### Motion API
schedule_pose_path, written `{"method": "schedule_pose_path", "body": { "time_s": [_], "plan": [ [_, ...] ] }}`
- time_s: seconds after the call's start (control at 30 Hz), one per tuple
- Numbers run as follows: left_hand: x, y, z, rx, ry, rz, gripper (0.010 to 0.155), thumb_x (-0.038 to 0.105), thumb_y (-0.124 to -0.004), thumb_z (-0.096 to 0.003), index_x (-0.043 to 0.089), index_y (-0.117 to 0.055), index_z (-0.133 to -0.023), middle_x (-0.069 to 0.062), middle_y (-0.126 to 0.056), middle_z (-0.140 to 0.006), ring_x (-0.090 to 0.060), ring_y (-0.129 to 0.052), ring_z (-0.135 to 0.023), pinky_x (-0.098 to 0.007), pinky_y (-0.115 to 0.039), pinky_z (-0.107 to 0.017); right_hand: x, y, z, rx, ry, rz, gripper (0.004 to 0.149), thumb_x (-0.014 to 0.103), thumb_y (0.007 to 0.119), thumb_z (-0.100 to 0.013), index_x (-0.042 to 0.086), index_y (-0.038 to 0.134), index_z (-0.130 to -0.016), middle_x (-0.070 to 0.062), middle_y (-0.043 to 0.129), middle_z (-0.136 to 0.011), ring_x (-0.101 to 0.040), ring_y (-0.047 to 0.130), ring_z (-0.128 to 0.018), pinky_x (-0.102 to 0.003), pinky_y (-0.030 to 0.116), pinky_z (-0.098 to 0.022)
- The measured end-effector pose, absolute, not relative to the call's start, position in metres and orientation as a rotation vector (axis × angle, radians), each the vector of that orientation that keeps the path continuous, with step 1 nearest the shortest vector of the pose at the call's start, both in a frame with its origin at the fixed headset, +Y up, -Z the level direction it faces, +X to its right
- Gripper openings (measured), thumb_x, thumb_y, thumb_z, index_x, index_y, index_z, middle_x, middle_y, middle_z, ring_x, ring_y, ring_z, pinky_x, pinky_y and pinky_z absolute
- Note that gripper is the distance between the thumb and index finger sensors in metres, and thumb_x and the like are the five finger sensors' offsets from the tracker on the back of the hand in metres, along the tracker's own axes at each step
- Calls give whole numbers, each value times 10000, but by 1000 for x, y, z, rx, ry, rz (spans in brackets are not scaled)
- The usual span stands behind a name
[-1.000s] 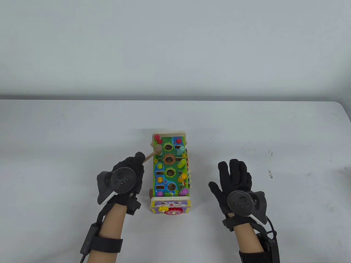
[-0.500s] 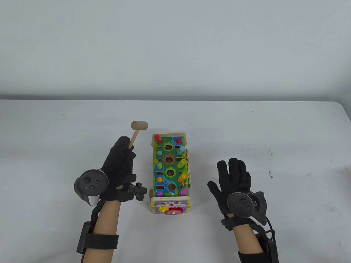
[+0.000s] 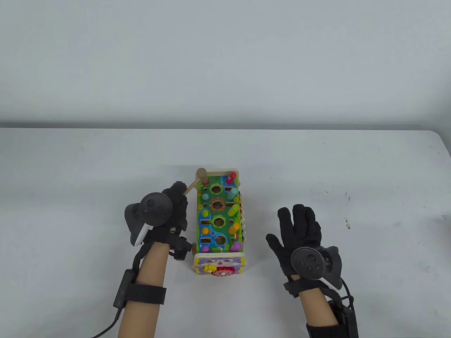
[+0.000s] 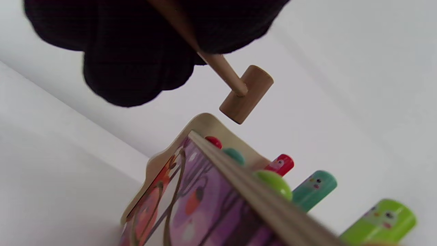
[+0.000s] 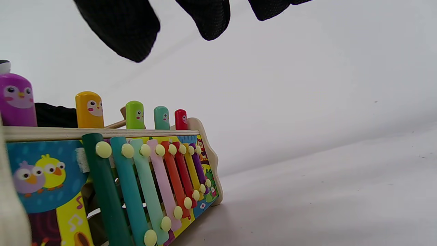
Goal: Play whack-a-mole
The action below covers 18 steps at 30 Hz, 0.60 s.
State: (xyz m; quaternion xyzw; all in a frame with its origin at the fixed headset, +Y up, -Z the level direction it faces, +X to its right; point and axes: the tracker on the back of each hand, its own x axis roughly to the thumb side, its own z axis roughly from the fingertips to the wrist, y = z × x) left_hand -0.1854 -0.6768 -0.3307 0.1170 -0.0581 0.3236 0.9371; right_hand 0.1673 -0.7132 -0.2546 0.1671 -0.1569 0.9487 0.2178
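A colourful wooden whack-a-mole toy (image 3: 218,218) stands at the table's middle, with pegs along both long sides. My left hand (image 3: 174,202) grips the handle of a small wooden hammer (image 3: 201,174). The hammer head is over the toy's far left corner, at the red peg there. In the left wrist view the hammer head (image 4: 246,94) hangs just above the low red peg (image 4: 213,141); contact is unclear. The right-side pegs (image 5: 135,114) stand raised. My right hand (image 3: 299,229) rests flat and open on the table, right of the toy, holding nothing.
A xylophone (image 5: 160,184) runs along the toy's right side. Gears (image 3: 220,271) sit on the toy's near end panel. The white table (image 3: 352,169) ends at a back edge against a pale wall.
My left hand raised the hammer up and left off the toy, then swung it down onto the far left corner. The right hand stayed in place.
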Motion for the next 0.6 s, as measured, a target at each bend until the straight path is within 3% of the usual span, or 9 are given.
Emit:
{"method": "schedule_pose_path", "body": {
  "time_s": [0.27,0.6],
  "plan": [
    [-208,-662,-294,483,-154,842,521,190,-685,-532,14,-621,-1018,-270,-826,-805,-410,-945,-521,-676,-659,-569,167,-713,-253,465,-441,2616,699,428,645,-604,5,426,-1115,-374,265,-1105,-664,266,-967,-777,295,-577],
    [-240,-673,-243,529,-153,863,519,186,-686,-530,4,-626,-1013,-275,-824,-804,-418,-944,-520,-683,-654,-565,166,-713,-252,468,-452,2621,699,427,647,-603,5,426,-1115,-373,264,-1105,-662,261,-968,-779,289,-577]
  ]
}}
